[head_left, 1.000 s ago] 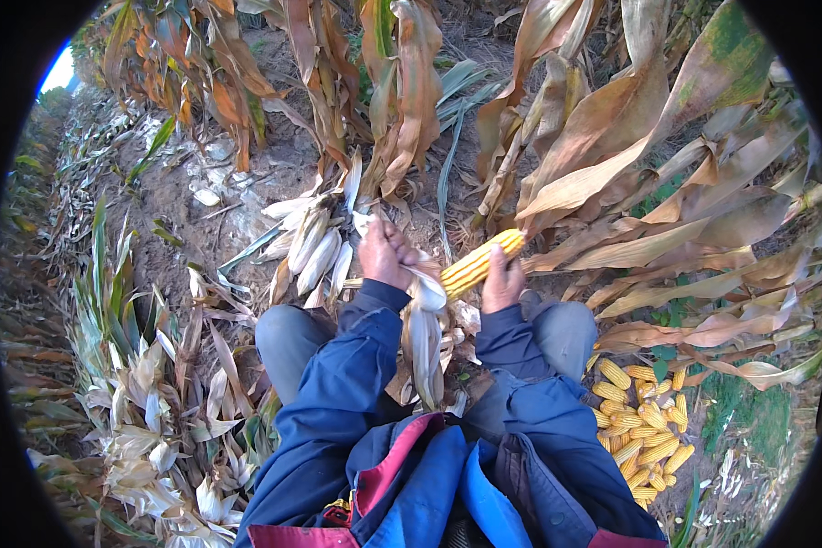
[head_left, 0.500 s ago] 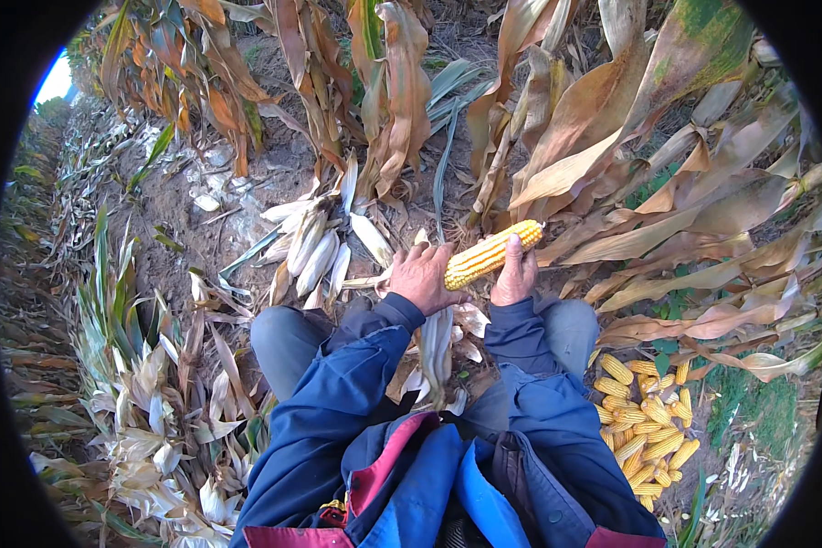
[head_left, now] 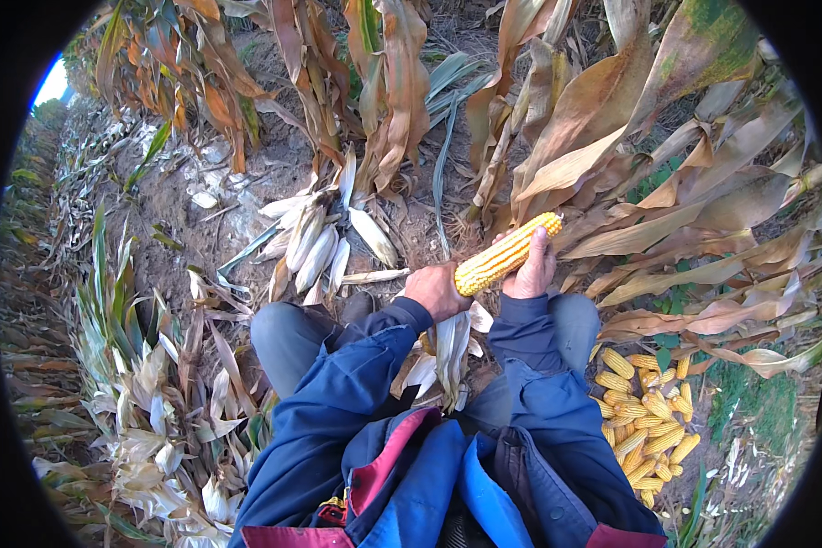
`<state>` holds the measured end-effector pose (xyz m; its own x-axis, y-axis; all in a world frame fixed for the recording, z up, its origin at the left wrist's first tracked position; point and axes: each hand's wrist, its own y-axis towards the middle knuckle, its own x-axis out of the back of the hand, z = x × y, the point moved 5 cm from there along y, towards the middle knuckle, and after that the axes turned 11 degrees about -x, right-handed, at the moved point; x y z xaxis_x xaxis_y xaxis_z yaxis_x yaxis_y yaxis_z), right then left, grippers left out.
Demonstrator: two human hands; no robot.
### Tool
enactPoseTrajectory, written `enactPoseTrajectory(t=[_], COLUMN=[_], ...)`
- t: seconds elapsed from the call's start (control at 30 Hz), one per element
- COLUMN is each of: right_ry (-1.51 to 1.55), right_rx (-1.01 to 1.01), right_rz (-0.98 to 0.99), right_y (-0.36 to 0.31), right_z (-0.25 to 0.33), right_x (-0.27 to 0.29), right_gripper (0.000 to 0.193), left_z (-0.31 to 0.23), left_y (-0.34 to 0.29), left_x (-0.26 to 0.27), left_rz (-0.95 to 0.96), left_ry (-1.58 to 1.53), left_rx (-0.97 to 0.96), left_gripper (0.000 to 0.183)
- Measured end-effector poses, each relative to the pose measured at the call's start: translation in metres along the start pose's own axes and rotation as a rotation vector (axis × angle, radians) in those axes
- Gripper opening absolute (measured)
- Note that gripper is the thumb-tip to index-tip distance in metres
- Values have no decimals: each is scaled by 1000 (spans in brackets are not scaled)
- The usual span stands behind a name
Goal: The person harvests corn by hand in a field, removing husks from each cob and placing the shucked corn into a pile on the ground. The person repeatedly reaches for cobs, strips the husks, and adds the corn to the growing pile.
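Observation:
A husked ear of corn [head_left: 507,254], yellow with pale lines between its kernel rows, slants up to the right in front of my knees. My right hand [head_left: 532,272] grips it from the right side, the thumb lying along the kernels near the tip. Closed round its lower end is my left hand [head_left: 436,290], which hides the stem. Pale peeled husk leaves [head_left: 452,352] hang down below the left hand, between my legs.
A heap of husked ears [head_left: 644,425] lies by my right knee. Several ears still in pale husks [head_left: 310,242] lie ahead to the left. Loose husks [head_left: 151,438] cover the ground at left; dry corn stalks [head_left: 402,91] and leaves stand ahead and to the right.
My left hand has closed from spread fingers into a grip at the ear's lower end. The ear and my right hand have shifted slightly to the right.

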<state>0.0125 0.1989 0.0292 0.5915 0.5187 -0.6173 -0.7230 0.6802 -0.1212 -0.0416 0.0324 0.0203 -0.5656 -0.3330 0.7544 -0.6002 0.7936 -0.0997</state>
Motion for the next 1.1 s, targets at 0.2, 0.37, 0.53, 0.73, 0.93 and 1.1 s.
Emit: enactPoseTrajectory(t=[0.2, 0.37, 0.53, 0.73, 0.93, 1.1], right_ry=[149, 395, 435, 467, 333, 277], right_rx=[-548, -478, -300, -240, -17, -5], right_rz=[-42, -66, -219, -194, -98, -40], right_y=[29, 44, 50, 34, 9, -1], right_z=[-3, 8, 57, 75, 68, 76], right_x=[27, 58, 91, 70, 4, -9], right_gripper=[60, 72, 69, 64, 63, 59], left_z=[-46, -33, -10, -34, -70, -73], left_y=[-14, -10, -9, -22, -16, -4], left_x=[13, 43, 103, 138, 49, 34], left_rz=[-36, -252, -242, -77, 72, 131], left_ry=[184, 205, 528, 658, 15, -912], left_rx=[-562, -596, -306, -549, -571, -584], left_gripper=[33, 25, 22, 82, 105, 86])
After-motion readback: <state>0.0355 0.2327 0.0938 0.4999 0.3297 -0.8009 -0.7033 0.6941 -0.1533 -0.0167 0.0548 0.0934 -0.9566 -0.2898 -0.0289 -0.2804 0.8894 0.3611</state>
